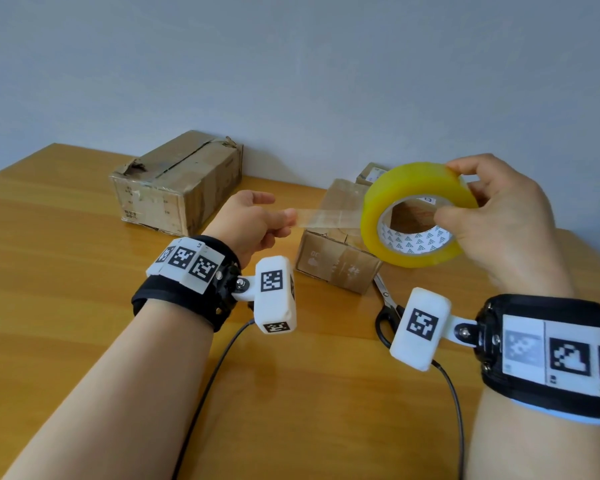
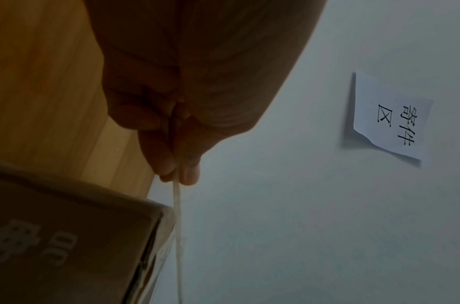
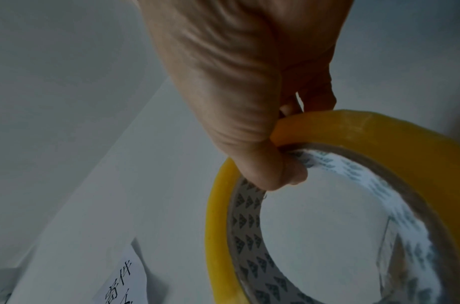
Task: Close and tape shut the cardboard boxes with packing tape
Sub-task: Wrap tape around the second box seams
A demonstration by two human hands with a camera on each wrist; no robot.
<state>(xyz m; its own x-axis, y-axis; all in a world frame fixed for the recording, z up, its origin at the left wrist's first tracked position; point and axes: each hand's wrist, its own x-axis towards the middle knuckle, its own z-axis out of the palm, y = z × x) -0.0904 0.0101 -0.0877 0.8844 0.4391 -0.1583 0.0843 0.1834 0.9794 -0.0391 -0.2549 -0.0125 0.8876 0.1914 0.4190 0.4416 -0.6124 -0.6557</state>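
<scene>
My right hand [image 1: 492, 216] grips a yellow roll of packing tape [image 1: 416, 216] in the air, thumb inside the core and fingers over the rim [image 3: 288, 144]. A clear strip of tape [image 1: 326, 218] runs left from the roll to my left hand [image 1: 260, 220], which pinches its free end between thumb and finger [image 2: 176, 164]. Under the strip sits a small cardboard box [image 1: 336, 258] with closed flaps. A larger worn cardboard box [image 1: 177, 181] stands at the back left, its top flaps slightly parted.
Scissors [image 1: 387, 306] lie on the wooden table [image 1: 66, 306] beside the small box, partly hidden by the right wrist camera. Another small box [image 1: 371, 173] peeks out behind the roll. A paper note [image 2: 392, 123] hangs on the grey wall.
</scene>
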